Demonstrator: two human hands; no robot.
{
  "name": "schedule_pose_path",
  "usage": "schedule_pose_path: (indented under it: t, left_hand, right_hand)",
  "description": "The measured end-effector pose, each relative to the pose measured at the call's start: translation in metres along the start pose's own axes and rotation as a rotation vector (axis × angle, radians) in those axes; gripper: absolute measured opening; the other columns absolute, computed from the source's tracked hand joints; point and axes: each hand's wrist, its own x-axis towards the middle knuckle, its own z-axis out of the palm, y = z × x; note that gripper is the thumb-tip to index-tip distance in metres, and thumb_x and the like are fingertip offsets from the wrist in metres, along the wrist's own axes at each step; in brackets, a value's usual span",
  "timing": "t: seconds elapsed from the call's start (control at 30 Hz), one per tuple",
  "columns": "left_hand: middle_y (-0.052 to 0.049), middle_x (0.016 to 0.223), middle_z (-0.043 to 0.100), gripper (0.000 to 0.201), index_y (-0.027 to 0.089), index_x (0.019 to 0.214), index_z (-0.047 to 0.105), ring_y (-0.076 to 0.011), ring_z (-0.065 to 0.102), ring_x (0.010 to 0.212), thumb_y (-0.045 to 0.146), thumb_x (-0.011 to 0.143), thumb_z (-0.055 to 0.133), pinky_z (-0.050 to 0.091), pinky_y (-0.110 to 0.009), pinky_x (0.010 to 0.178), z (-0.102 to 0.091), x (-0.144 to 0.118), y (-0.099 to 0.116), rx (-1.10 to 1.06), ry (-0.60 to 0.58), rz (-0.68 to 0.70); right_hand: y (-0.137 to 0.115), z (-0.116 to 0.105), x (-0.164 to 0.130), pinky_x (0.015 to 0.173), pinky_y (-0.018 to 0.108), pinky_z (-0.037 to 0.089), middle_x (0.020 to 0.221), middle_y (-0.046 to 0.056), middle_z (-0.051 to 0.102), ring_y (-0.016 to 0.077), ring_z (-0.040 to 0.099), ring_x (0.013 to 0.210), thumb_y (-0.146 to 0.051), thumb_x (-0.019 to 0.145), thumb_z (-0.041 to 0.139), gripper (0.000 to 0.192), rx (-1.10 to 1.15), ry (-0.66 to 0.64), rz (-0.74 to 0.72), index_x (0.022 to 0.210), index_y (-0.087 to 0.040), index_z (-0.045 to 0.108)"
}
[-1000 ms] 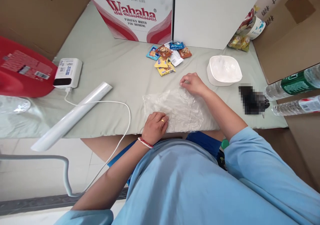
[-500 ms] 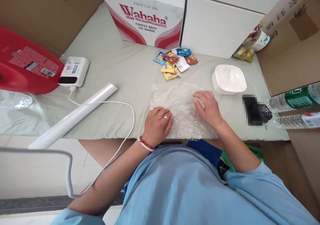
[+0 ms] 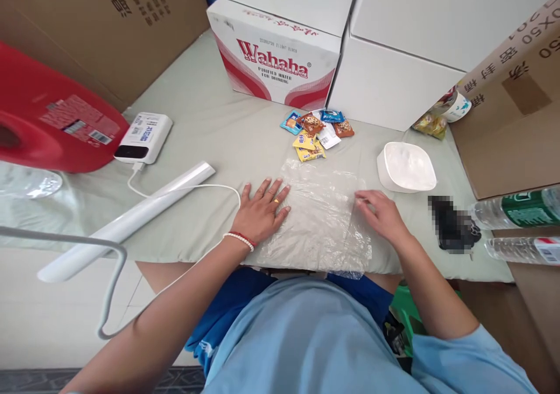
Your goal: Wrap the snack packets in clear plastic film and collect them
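Observation:
A crinkled, clear plastic sheet is spread on the cloth-covered table in front of me, its near edge hanging slightly over the front. My left hand lies flat at its left side, fingers spread, with a ring and a red-and-white bracelet on that arm. At the right edge of the plastic is my right hand, fingers loosely bent and the thumb apart from them. Several small snack packets in blue, brown, yellow and white lie piled beyond the sheet. A white bowl stands beyond my right hand.
On the left are a white roll, a power bank with its cable, and a red jug. A Wahaba-style printed carton and white boxes line the back. Bottles and a pixelated dark object lie right.
My left hand has moved left and opened from a curled pose to flat. My right hand has shifted slightly right along the plastic. The sheet looks flatter, and the camera view has tilted.

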Motion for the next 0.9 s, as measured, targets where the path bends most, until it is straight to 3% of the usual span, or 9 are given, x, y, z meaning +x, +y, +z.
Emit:
schedule_pose_path:
  t: [0.1, 0.17, 0.23, 0.4, 0.5, 0.6, 0.7, 0.8, 0.9]
  left_hand:
    - [-0.004, 0.171, 0.030, 0.060, 0.031, 0.161, 0.037, -0.0305, 0.026, 0.159, 0.052, 0.106, 0.028, 0.009, -0.066, 0.127, -0.001, 0.002, 0.001, 0.004, -0.009, -0.005]
    - [-0.004, 0.171, 0.030, 0.060, 0.031, 0.161, 0.037, -0.0305, 0.026, 0.159, 0.053, 0.106, 0.029, 0.010, -0.065, 0.127, -0.001, 0.002, 0.000, 0.005, -0.007, -0.009]
    - [-0.003, 0.171, 0.030, 0.059, 0.031, 0.161, 0.037, -0.0303, 0.027, 0.158, 0.053, 0.106, 0.029, 0.010, -0.065, 0.127, -0.001, 0.002, 0.000, 0.006, -0.003, -0.011]
    - [-0.004, 0.170, 0.032, 0.060, 0.030, 0.160, 0.039, -0.0303, 0.029, 0.158, 0.053, 0.106, 0.029, 0.012, -0.064, 0.126, -0.001, 0.002, 0.000, 0.002, 0.008, -0.021]
    - [-0.006, 0.170, 0.033, 0.059, 0.029, 0.159, 0.041, -0.0298, 0.029, 0.157, 0.053, 0.106, 0.029, 0.012, -0.064, 0.127, 0.000, 0.001, 0.001, -0.005, 0.026, -0.022]
    - [-0.006, 0.169, 0.035, 0.058, 0.029, 0.159, 0.042, -0.0296, 0.029, 0.157, 0.052, 0.106, 0.030, 0.011, -0.063, 0.127, 0.001, 0.001, 0.001, -0.026, 0.042, -0.021]
    - [-0.006, 0.169, 0.036, 0.058, 0.031, 0.159, 0.042, -0.0305, 0.029, 0.157, 0.051, 0.106, 0.032, 0.011, -0.063, 0.127, 0.001, 0.001, 0.000, -0.055, 0.047, -0.024]
    - [-0.006, 0.169, 0.036, 0.057, 0.031, 0.158, 0.043, -0.0303, 0.030, 0.157, 0.051, 0.106, 0.033, 0.011, -0.064, 0.127, 0.001, 0.001, 0.000, -0.069, 0.054, -0.023]
    - [-0.007, 0.168, 0.037, 0.056, 0.030, 0.157, 0.045, -0.0294, 0.030, 0.157, 0.050, 0.106, 0.032, 0.011, -0.064, 0.127, 0.000, 0.001, 0.001, -0.065, 0.063, -0.022]
  right_hand:
    - [-0.017, 0.007, 0.075, 0.103, 0.048, 0.050, 0.119, 0.014, 0.074, 0.0315, 0.065, 0.112, -0.035, 0.101, 0.048, 0.034, -0.102, -0.069, -0.001, 0.119, -0.017, 0.071]
    - [-0.036, 0.018, 0.126, 0.098, 0.049, 0.051, 0.114, 0.015, 0.075, 0.0332, 0.065, 0.110, -0.039, 0.104, 0.042, 0.040, -0.161, -0.061, 0.133, 0.124, -0.017, 0.069]
    - [-0.057, 0.033, 0.170, 0.096, 0.052, 0.051, 0.125, 0.018, 0.071, 0.0388, 0.059, 0.122, -0.051, 0.103, 0.044, 0.050, -0.223, -0.009, 0.212, 0.133, -0.016, 0.063]
    - [-0.095, 0.069, 0.237, 0.102, 0.061, 0.047, 0.146, 0.029, 0.055, 0.0464, 0.045, 0.136, -0.069, 0.093, 0.056, 0.082, -0.349, -0.090, 0.247, 0.147, -0.008, 0.051]
    - [-0.090, 0.072, 0.252, 0.103, 0.061, 0.047, 0.142, 0.028, 0.059, 0.0461, 0.048, 0.135, -0.053, 0.087, 0.071, 0.072, -0.368, -0.164, 0.296, 0.143, -0.011, 0.055]
    - [-0.066, 0.059, 0.254, 0.103, 0.060, 0.048, 0.136, 0.023, 0.065, 0.0438, 0.057, 0.128, -0.043, 0.086, 0.070, 0.070, -0.254, -0.200, 0.271, 0.147, -0.015, 0.050]
    - [-0.037, 0.040, 0.244, 0.105, 0.053, 0.049, 0.139, 0.017, 0.065, 0.0372, 0.062, 0.124, -0.039, 0.085, 0.069, 0.084, -0.092, -0.224, 0.094, 0.158, -0.016, 0.035]
    - [-0.013, 0.032, 0.232, 0.111, 0.049, 0.045, 0.145, 0.015, 0.061, 0.0345, 0.058, 0.130, -0.032, 0.081, 0.070, 0.082, -0.109, -0.312, -0.116, 0.156, -0.016, 0.040]
    - [0.002, 0.039, 0.223, 0.114, 0.053, 0.040, 0.154, 0.018, 0.051, 0.0385, 0.049, 0.138, -0.033, 0.079, 0.071, 0.084, -0.235, -0.375, -0.215, 0.156, -0.016, 0.043]
